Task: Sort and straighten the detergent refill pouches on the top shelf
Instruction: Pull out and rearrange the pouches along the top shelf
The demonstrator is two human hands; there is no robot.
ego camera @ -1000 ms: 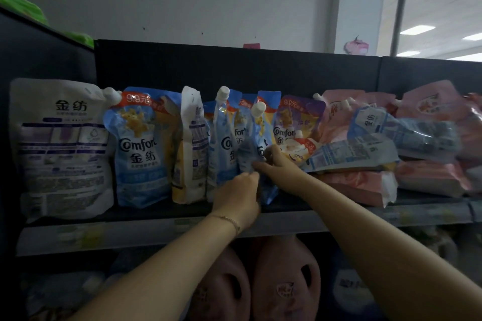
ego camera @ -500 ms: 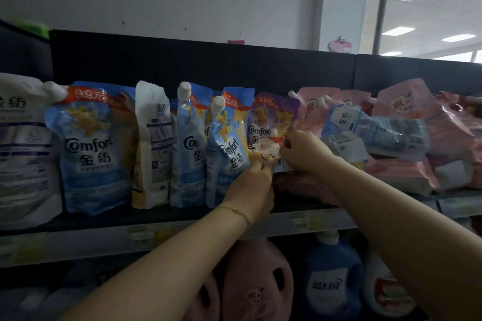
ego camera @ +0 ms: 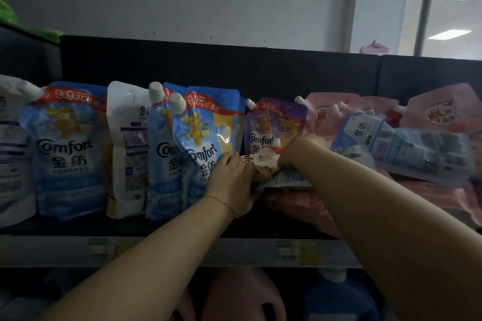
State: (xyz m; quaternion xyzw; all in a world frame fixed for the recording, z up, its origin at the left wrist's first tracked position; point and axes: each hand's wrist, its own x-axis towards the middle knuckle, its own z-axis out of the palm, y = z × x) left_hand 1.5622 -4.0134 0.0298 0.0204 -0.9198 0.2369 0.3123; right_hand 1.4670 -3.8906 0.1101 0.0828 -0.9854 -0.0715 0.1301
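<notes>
OK, head view only. Top shelf runs across mid-frame.

Left half: blue pouches standing, with one white pouch wedged among them. Centre: leaning blue pouch tilted left, purple pouch upright behind the hands. Right half: pink pouches in a heap, with a blue-white pouch lying flat across them.

Left hand, centre frame, has its fingers curled on the left end of a pale pouch lying sideways, knuckles against the leaning blue one. Right hand is bent over the pale pouch's right end. Its fingers are hidden, so I can't tell if it grips.

My read: the step is getting that pale pouch out of the blue/purple section.
- Lift it clear, don't drag, or the leaning blue one likely tips.
- Brace the blue with the left knuckles while the right takes the weight.
- Pouches look soft, so hold near a seam.
- Then stand the blue upright and clear the flat one off the pink heap.
</notes>
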